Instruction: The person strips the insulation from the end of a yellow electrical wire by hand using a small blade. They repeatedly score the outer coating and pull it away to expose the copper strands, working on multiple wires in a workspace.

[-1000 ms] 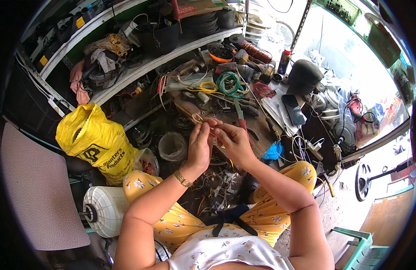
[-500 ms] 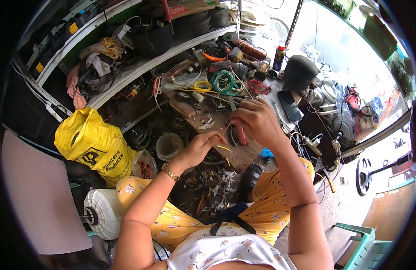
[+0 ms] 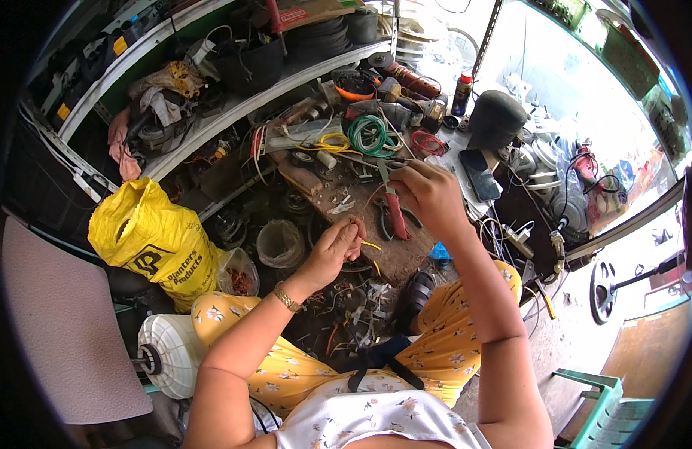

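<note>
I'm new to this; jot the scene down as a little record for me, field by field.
Left hand: fingers pinched, apparently on a thin wire
Right hand: farther from the body, fingers closed, apparently on the wire's other end
Board: wooden, under the work
Red-handled tool: lying on the board
Green coil: beyond the hands
Phone: right of the right hand, screen dark
Yellow sack: at the person's left, mouth open

Over the worktop (image 3: 406, 259), a thin wire (image 3: 368, 200) is too fine to follow into the left hand (image 3: 338, 243); the palm of the right hand (image 3: 430, 193) is hidden. A green plastic chair (image 3: 621, 420) is cut off at lower right.
</note>
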Available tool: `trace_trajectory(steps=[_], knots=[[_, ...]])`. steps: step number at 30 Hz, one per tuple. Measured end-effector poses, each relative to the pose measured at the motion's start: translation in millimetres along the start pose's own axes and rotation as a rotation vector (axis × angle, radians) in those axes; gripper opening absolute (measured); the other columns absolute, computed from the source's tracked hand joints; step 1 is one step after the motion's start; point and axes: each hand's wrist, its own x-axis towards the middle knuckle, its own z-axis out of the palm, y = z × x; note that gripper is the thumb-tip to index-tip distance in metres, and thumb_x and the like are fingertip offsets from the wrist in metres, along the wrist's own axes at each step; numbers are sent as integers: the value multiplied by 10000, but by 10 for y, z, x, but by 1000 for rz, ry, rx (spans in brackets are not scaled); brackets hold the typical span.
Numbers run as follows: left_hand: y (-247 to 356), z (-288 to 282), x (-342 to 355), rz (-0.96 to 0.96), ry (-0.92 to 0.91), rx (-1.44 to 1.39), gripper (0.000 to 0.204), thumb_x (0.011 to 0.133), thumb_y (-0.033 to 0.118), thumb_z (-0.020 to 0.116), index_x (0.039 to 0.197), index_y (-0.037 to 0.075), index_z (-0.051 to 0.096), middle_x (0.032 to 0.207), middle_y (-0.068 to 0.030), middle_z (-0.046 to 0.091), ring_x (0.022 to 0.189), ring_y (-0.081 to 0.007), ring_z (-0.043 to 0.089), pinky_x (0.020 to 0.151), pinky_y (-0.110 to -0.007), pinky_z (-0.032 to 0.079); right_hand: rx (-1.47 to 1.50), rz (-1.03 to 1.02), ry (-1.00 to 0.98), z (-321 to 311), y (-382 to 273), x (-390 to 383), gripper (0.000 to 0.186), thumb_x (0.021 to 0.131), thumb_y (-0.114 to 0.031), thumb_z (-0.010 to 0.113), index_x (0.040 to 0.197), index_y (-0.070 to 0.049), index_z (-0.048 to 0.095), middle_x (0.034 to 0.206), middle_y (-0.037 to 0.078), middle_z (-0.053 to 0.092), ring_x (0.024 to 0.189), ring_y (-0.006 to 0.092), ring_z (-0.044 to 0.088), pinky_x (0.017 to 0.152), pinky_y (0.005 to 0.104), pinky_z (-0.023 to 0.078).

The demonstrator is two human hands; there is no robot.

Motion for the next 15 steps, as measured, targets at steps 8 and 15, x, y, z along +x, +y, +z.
trace_trajectory(steps=[8,15], knots=[[-20,58,14,102,345,-439,446,961,375,451,1266,49,458,729,56,345,665,-66,358,707,-236,404,260,132,60,528,-492,-232,196,748,39,586,936,-15,582,785,133,566,702,348,599,600,374,483],[48,128,-14,109,434,-683,297,971,345,445,1115,98,526,872,41,519,964,-81,513,904,-249,392,290,130,-51,724,-700,-332,302,712,53,576,1006,-17,580,801,132,573,680,344,600,589,397,492]])
